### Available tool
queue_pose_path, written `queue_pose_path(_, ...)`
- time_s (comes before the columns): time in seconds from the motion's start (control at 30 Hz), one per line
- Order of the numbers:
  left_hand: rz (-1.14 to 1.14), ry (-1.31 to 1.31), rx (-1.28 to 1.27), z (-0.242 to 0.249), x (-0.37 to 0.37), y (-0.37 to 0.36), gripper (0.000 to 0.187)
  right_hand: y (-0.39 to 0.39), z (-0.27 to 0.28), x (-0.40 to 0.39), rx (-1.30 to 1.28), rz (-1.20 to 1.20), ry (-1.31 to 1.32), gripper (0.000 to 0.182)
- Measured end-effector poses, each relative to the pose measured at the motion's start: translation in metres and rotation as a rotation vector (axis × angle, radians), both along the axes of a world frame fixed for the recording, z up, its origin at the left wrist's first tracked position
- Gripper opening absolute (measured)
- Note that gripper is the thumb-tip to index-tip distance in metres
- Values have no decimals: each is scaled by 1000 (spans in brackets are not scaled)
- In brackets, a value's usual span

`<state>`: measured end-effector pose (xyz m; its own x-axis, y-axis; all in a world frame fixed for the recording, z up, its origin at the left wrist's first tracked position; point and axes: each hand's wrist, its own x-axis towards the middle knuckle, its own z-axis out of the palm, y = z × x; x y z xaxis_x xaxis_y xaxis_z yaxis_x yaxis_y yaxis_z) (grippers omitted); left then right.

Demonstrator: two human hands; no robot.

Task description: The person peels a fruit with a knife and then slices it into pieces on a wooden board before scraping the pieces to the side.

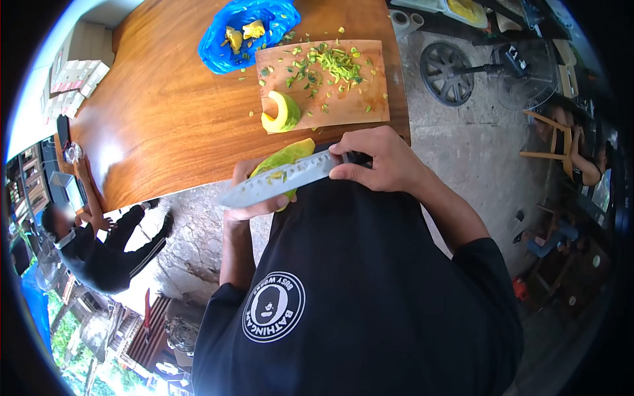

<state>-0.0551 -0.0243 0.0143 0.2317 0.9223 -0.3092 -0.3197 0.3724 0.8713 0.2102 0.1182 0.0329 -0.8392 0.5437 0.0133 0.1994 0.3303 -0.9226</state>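
My right hand grips the dark handle of a kitchen knife, its wide blade flecked with green and yellow bits. The blade points left and lies across a long wedge of squash with green-yellow skin. Closed around that wedge from the left is my left hand, partly hidden behind the blade. Both hands are in front of my body, just off the table edge. On the cutting board beyond them rest a curved slice of squash with orange flesh and a heap of green peelings.
A blue plastic bag holding yellow scraps sits on the wooden table. White boxes are stacked at the far left. Another person sits at the table's left end. A standing fan is on the right.
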Motion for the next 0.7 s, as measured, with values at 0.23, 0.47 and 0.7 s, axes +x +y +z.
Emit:
queue_pose_path(0.23, 85, -13, -62, -11, -6, -13, 58, -3, -59, -4, 39, -244, -144, 35)
queue_pose_path(0.47, 143, 47, -64, -16, -1, -18, 56, 2, -80, 27, -201, -380, -317, 37)
queue_pose_path(0.7, 181, 102, -33, -13, 6, -9, 40, -14, -14, -15, -61, -96, -6, 37)
